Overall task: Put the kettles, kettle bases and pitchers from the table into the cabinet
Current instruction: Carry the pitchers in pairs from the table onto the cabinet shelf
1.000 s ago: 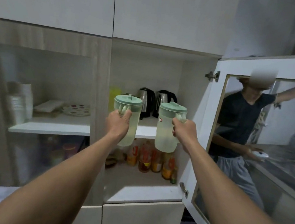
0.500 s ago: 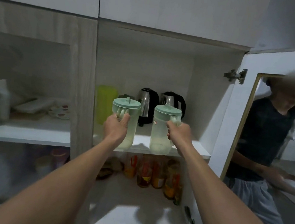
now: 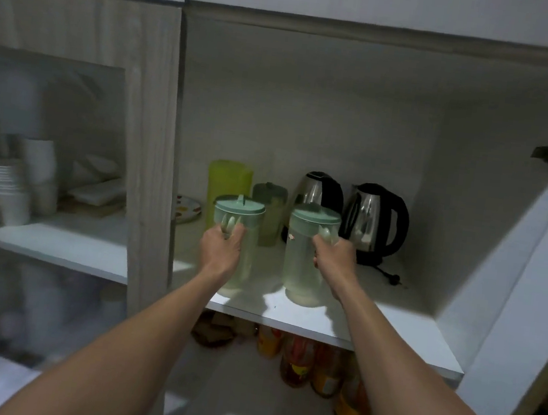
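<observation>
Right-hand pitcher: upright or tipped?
Upright: the pitcher has its body vertical and its lid level on top, with the right hand gripping it.

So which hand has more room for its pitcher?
Probably the right hand: bare shelf lies right of the right pitcher, before the right kettle. The left pitcher, in the left hand, has the cabinet post on its left and the yellow container behind.

Both forearms are pointing forward, near parallel. Left hand [image 3: 220, 252] is gripping the left pitcher [image 3: 247, 259] by its handle. Right hand [image 3: 331, 261] is gripping the right pitcher [image 3: 298, 265] likewise, fingers probably fully wrapped.
</observation>
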